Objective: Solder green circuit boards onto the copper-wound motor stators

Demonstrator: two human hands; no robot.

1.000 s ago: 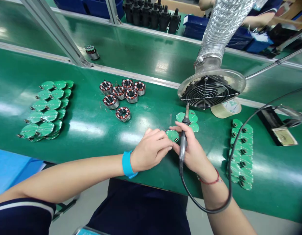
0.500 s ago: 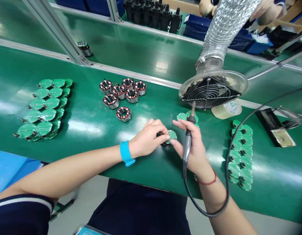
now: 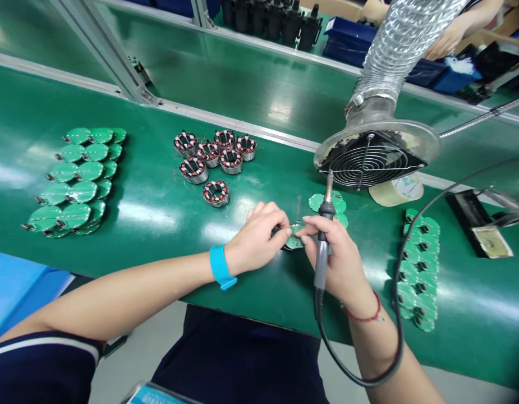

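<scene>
Workbench (image 3: 251, 300), green and glossy, shows its near edge just above the person's lap, a strip of surface lying between that edge and the hands. The left hand (image 3: 259, 238) has thumb and fingertips bunched at the left side of a round green board (image 3: 294, 243); whether they pinch it or only rest there, I cannot tell. The right hand (image 3: 339, 258) curls its fingers about a soldering iron (image 3: 321, 264), tip pointing up and away, thumb and forefinger close by the board's right side. Both hands hide much of that board — and whatever sits beneath it.

Stacked boards (image 3: 74, 179) lie well apart to the left, more boards (image 3: 419, 269) to the right. Farther in are seven ring-shaped coils (image 3: 216, 193), loose boards (image 3: 316, 202) partly behind the iron, and a tape roll (image 3: 394, 193) overlapped by the fan hood (image 3: 364, 163). A metal rail (image 3: 242, 129) marks the far edge. Beyond — across another green surface (image 3: 225, 67) — black fittings (image 3: 290, 25) are cut off at the top; another person's hand (image 3: 446, 45) shows partly behind the silver duct (image 3: 394, 50).
</scene>
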